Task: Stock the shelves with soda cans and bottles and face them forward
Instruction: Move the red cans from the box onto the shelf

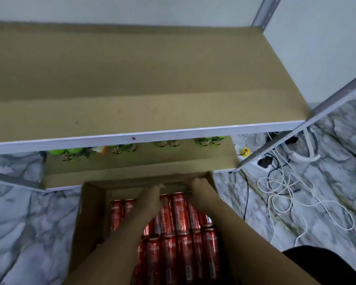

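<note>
Hands reach into my cardboard box; left hand touches red cans; right hand at the far wall; I cannot tell either grip.

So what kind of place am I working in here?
Probably a makeshift stockroom rather than a shop floor: bare metal shelving, an open cardboard box of red cans, and loose cables on a marble-patterned floor.

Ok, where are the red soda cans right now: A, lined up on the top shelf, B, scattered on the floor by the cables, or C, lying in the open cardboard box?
C: the red cans lie on their sides in the open cardboard box, where both hands reach; the top shelf holds none.
</note>
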### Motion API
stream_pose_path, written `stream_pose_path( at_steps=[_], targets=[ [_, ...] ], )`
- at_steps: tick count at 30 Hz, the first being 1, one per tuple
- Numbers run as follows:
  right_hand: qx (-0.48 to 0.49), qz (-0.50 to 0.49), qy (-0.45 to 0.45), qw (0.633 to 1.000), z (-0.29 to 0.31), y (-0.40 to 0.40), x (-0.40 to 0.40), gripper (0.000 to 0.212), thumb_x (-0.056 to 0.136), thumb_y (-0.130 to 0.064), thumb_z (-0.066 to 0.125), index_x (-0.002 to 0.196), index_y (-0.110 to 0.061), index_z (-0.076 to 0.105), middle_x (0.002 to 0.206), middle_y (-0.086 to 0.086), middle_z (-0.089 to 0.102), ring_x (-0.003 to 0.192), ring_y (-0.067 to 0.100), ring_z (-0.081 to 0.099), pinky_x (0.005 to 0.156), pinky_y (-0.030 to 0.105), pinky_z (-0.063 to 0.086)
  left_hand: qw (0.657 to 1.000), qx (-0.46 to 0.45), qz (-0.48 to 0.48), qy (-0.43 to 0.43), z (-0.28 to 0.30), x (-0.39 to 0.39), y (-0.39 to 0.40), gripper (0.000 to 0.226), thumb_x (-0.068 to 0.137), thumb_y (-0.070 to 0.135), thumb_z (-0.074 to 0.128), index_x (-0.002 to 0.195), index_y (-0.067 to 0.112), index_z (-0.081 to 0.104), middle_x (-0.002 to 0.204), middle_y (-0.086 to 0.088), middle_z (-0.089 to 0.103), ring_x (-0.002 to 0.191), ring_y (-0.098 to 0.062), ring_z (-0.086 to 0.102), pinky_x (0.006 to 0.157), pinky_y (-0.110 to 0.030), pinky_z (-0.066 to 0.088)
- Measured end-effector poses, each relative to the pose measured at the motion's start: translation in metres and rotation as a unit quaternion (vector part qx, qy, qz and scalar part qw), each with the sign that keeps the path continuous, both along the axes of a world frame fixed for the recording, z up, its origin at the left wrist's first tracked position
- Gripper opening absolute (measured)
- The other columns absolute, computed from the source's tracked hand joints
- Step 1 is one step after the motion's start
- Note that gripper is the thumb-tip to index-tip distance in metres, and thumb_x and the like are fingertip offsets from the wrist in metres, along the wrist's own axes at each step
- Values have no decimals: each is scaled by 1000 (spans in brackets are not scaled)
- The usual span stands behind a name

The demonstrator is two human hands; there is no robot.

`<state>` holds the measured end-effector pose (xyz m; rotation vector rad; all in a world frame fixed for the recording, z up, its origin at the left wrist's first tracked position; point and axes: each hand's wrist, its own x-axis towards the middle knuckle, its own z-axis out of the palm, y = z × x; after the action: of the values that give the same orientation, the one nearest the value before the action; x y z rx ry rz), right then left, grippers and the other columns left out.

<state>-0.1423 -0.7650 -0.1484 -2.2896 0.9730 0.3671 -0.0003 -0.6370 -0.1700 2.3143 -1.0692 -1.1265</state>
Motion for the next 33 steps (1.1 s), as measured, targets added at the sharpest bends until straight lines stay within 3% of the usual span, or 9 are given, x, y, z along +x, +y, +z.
stream_pose_path(
  at_steps=[3, 6, 12, 18, 21, 24, 27, 30, 33],
  targets=[
    [-44, 52, 21, 997, -55, 7, 1, 35, 86, -27, 62, 119, -17, 67, 124, 7, 67, 121, 27, 59, 106, 43, 46, 1000, 24, 10, 18, -55, -4, 4, 59, 91, 22, 74, 145, 17, 50, 140, -11, 59, 121, -23, 61, 102, -38, 50],
    [-96, 131, 60, 985, -100, 11, -1, 51, 93, -35, 59, 139, -14, 53, 148, 10, 49, 148, 31, 25, 125, 49, 5, 997, 47, 21, 55, -93, -8, 6, 73, 94, 24, 71, 156, 25, 32, 153, -13, 44, 130, -26, 54, 104, -38, 49],
    [-157, 192, 89, 965, -128, 13, -4, 65, 96, -53, 50, 148, -15, 42, 155, 11, 41, 153, 38, -4, 112, 55, -29, 994, 60, 36, 82, -135, -13, 10, 80, 92, 31, 73, 158, 25, 27, 157, -11, 38, 139, -29, 46, 111, -44, 45],
    [-166, 161, 71, 970, -131, 20, -9, 59, 92, -46, 58, 139, -12, 52, 147, 10, 50, 153, 34, 9, 100, 49, -41, 993, -19, 76, 88, -136, -24, 17, 53, 91, 19, 74, 138, 25, 49, 130, -10, 58, 110, -21, 63, 90, -39, 57],
    [-131, 111, 20, 985, -122, 23, -14, 62, 91, -35, 64, 144, -10, 44, 150, 11, 44, 152, 31, 13, 112, 47, -31, 990, -58, 99, 82, -126, -31, 21, 42, 92, 17, 73, 127, 29, 52, 127, -9, 54, 99, -18, 64, 76, -31, 55],
    [-62, 36, -41, 997, -113, 30, -20, 70, 87, -26, 69, 147, -12, 36, 151, 13, 40, 147, 30, 23, 124, 42, 3, 982, -108, 129, 86, -115, -37, 26, 37, 90, 12, 74, 110, 35, 54, 126, -4, 50, 99, -11, 59, 74, -23, 48],
    [-10, -20, -126, 992, -105, 37, -25, 50, 77, -11, 77, 117, -21, 49, 128, 3, 50, 123, 23, 45, 98, 31, 40, 973, -141, 158, 91, -104, -43, 34, 43, 87, 8, 76, 104, 41, 54, 126, 2, 51, 111, -14, 57, 82, -24, 46],
    [27, -53, -183, 981, -99, 43, -27, 45, 67, -2, 79, 91, -25, 50, 109, -3, 51, 100, 13, 53, 83, 25, 43, 965, -169, 173, 99, -99, -46, 43, 59, 83, 6, 79, 111, 52, 55, 126, 7, 60, 116, -11, 59, 91, -26, 49],
    [41, -96, -221, 970, -98, 43, -31, 46, 61, 1, 83, 81, -28, 54, 100, -7, 55, 90, 3, 56, 77, 18, 46, 961, -190, 172, 103, -97, -47, 48, 65, 82, 9, 82, 133, 41, 59, 134, 9, 61, 124, -9, 58, 105, -36, 50]
  ],
)
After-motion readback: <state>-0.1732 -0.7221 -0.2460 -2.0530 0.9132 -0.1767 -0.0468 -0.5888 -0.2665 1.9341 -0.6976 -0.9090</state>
